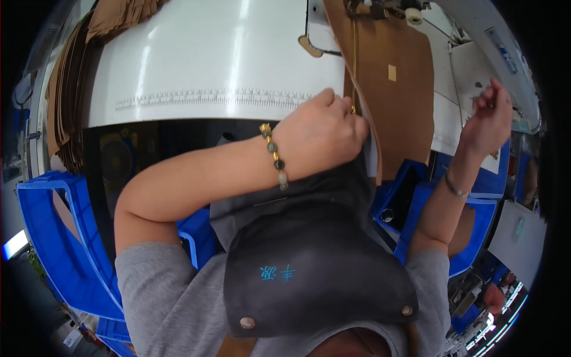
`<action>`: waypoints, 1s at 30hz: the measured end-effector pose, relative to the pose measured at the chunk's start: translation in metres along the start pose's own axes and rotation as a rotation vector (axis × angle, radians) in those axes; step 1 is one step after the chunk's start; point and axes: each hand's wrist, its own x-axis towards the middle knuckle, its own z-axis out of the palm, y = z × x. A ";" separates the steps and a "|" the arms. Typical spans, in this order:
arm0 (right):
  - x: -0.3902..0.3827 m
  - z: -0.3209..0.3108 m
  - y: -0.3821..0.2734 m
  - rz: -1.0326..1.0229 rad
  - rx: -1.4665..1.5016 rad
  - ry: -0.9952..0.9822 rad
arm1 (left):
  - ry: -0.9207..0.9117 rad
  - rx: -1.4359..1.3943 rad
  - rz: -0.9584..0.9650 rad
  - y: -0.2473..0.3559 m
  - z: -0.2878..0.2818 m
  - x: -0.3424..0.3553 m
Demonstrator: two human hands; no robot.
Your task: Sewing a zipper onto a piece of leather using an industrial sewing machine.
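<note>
My left hand (318, 131), wearing a beaded bracelet (276, 154), is closed on the near-left edge of a brown sheet piece (404, 125), beside a brass-coloured zipper (354, 71) running along it; my fingertips are partly hidden. A small pale rectangle (392, 72) lies on the sheet. Above, the sheet reaches a sewing machine's foot and roller (410, 15). My right hand (491, 116) is raised at the right, beyond the sheet, with loosely bent fingers apart and nothing visible in them. A white work surface (226, 59) with a printed ruler lies left of the sheet.
Stacks of brown pieces (65, 101) lie at the left edge. Blue plastic bins stand low at the left (47, 232) and right (479, 202). My dark apron (321, 262) is at the table's front edge. More equipment (499, 297) shows at the lower right.
</note>
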 end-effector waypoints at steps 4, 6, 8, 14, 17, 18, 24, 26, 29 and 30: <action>-0.150 0.019 -0.067 -0.550 -0.374 -1.252 | -0.017 -0.004 0.012 -0.003 -0.002 0.002; -0.192 0.041 -0.058 -0.561 -0.540 -1.458 | -0.038 -0.027 0.021 -0.002 -0.005 0.003; -0.192 0.042 -0.058 -0.502 -0.478 -1.417 | -0.012 -0.068 0.012 -0.004 -0.007 0.004; -0.100 0.020 -0.071 -0.358 -0.564 -0.859 | 0.026 -0.062 0.016 -0.001 -0.006 -0.004; -0.083 0.051 -0.022 -0.318 -0.581 -0.731 | 0.018 -0.047 -0.007 0.004 -0.003 -0.010; -0.082 0.057 -0.008 -0.344 -0.564 -0.741 | 0.026 -0.050 -0.030 0.006 -0.003 -0.011; -0.105 0.055 0.015 -0.372 -0.626 -0.978 | 0.043 -0.166 -0.040 0.007 -0.001 -0.018; -0.108 0.051 0.011 -0.372 -0.653 -1.009 | 0.061 -0.317 -0.088 0.007 -0.002 -0.021; -0.113 0.048 0.006 -0.423 -0.669 -0.986 | 0.027 -0.333 -0.108 0.010 -0.006 -0.029; -0.115 0.048 0.006 -0.421 -0.668 -0.976 | 0.044 -0.331 -0.103 0.010 -0.007 -0.032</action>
